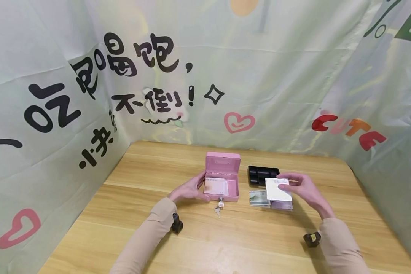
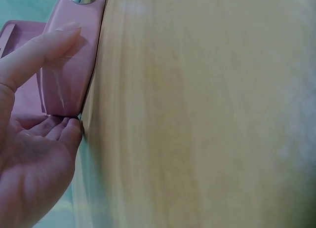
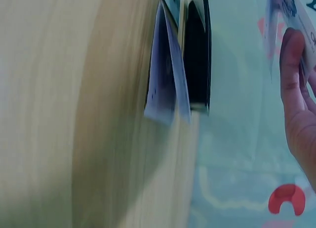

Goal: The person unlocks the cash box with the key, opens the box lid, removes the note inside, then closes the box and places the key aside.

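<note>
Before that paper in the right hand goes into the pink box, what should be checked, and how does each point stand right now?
1. Pink box lid up: ok, it stands open.
2. Box steadied: ok, the left hand rests against its left side, thumb on the front wall in the left wrist view.
3. Grip on the white paper: ok, the right hand pinches it above the table.
4. Room inside the box: cannot tell, a white slip already lies in it.
5. Banknotes clear of the path: ok, they lie flat beside the box.
6. Key in the lock: ok, it hangs at the front.

One pink box (image 1: 222, 179), one black tray (image 1: 258, 174)
</note>
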Demonstrator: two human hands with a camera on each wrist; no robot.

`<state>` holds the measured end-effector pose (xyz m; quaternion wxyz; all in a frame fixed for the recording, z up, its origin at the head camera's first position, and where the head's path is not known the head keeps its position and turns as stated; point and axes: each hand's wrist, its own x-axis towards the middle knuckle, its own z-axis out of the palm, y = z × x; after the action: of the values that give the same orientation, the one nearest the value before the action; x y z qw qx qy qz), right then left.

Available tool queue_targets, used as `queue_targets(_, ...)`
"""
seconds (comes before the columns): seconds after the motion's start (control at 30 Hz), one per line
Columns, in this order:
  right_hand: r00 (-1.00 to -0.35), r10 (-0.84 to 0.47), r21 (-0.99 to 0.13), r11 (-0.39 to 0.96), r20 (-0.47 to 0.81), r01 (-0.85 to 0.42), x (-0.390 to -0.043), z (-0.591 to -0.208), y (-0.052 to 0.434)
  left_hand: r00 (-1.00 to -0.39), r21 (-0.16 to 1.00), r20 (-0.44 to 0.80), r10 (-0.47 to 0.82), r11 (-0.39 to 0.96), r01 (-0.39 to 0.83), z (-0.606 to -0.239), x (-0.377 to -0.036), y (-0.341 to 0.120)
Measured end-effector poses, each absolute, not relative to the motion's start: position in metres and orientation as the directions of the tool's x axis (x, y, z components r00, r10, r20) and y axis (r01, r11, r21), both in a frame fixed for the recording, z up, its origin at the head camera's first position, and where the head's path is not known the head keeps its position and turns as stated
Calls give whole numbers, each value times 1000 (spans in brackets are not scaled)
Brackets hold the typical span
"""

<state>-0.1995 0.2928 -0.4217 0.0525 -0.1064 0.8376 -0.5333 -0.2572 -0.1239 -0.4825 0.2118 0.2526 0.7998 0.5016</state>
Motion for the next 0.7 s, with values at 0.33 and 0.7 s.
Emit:
queue_targets(0.33, -963, -265, -899, 410, 46, -156, -202, -426, 315, -788, 914, -93, 609, 366, 174, -484, -259, -124)
queue_targets(0.7, -964, -265, -892, 428, 30, -145, -202, -429, 335, -788, 913, -88, 609, 365, 180, -484, -258, -124)
